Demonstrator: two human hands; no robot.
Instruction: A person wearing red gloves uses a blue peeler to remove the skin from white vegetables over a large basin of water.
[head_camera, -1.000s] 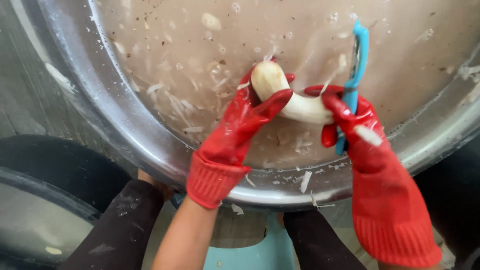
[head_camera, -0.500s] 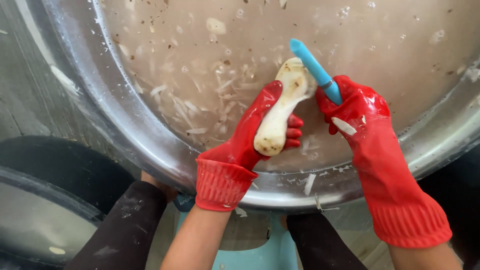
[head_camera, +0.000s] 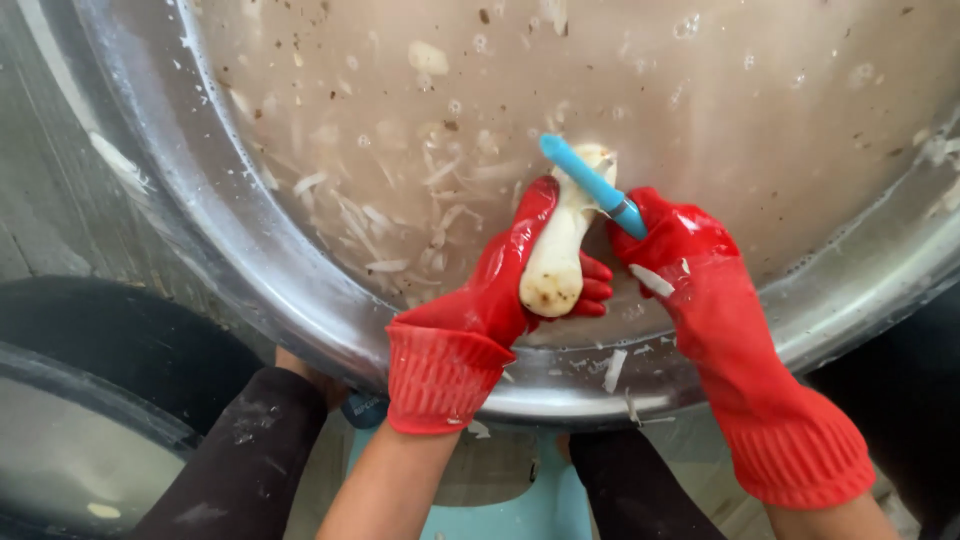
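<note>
Both my hands wear red rubber gloves. My left hand (head_camera: 505, 275) grips a pale, peeled root vegetable (head_camera: 560, 250), held lengthwise over the water with its cut brown end toward me. My right hand (head_camera: 680, 250) holds a blue-handled peeler (head_camera: 592, 185) laid across the far end of the root. Both hands hover just inside the near rim of a large metal basin (head_camera: 300, 300) of murky brownish water with several white peel strips (head_camera: 370, 225) floating in it.
Peel scraps stick to the basin's near rim (head_camera: 615, 370). A dark round tub (head_camera: 90, 400) with a second basin sits at the lower left. My knees in dark trousers (head_camera: 250, 450) and a light blue stool (head_camera: 540, 510) are below the basin.
The root has been turned from lying crosswise to pointing away from me. The peeler has swung from upright at the right to lying across the root's far end.
</note>
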